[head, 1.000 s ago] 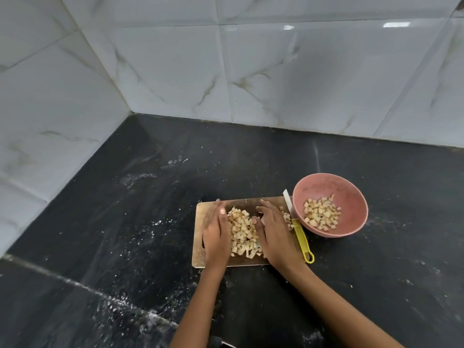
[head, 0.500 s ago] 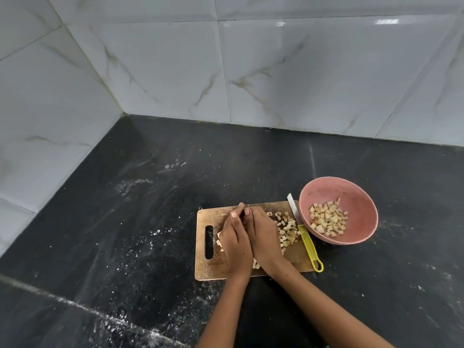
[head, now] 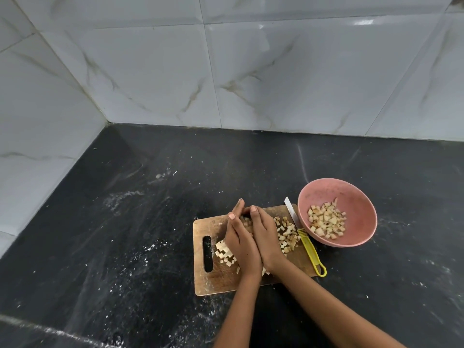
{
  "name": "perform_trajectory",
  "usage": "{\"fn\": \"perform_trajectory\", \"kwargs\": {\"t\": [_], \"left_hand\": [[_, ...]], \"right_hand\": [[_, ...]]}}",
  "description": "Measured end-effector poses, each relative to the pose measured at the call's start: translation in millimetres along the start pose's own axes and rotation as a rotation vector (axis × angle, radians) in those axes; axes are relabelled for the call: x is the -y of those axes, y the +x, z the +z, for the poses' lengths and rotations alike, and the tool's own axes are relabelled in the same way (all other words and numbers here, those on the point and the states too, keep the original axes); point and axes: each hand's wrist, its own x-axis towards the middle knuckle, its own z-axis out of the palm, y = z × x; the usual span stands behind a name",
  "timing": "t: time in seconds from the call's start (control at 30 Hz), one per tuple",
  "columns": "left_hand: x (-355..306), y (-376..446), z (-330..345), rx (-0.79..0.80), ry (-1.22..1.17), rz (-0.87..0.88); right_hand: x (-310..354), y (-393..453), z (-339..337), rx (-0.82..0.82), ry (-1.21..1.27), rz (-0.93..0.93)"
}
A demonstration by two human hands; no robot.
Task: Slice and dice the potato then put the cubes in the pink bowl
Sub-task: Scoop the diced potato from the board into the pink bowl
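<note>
Your left hand (head: 239, 243) and right hand (head: 266, 237), pressed together, cup potato cubes (head: 286, 234) on the board (head: 221, 282); next, lift them carefully toward the pink bowl (head: 361, 197).

Black counter (head: 140, 222) — cutting board (head: 221, 282), pink bowl (head: 361, 197)

Both hands (head: 252, 241) cupped together over potato cubes (head: 287, 234) on cutting board (head: 200, 228).
</note>
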Motion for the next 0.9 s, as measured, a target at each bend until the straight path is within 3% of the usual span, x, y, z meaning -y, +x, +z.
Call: {"fn": "perform_trajectory", "kwargs": {"t": [0.1, 0.27, 0.43, 0.57, 0.7, 0.9], "left_hand": [[-5.0, -2.0, 7.9, -0.042, -0.038, -0.001], [-20.3, -4.2, 14.6, -0.045, -0.225, -0.125], [-51.8, -8.1, 21.0, -0.054, -0.338, -0.18], [-80.1, -23.0, 52.1, 0.009, -0.4, -0.198], [-91.7, -37.4, 97.1, 0.115, -0.478, -0.318], [-81.4, -44.1, 138.8, 0.118, -0.533, -0.542]], "right_hand": [[8.4, 0.9, -6.2, 0.014, 0.107, 0.097], [30.0, -1.2, -18.1, 0.049, 0.566, 0.387], [54.5, -3.8, -21.6, 0.084, 0.779, 0.463], [82.6, -0.2, -56.2, 0.02, 0.828, 0.387], [101.8, 13.4, -102.5, -0.209, 0.679, 0.262], [97.6, 39.6, -146.5, -0.484, 0.547, 0.081]]}}
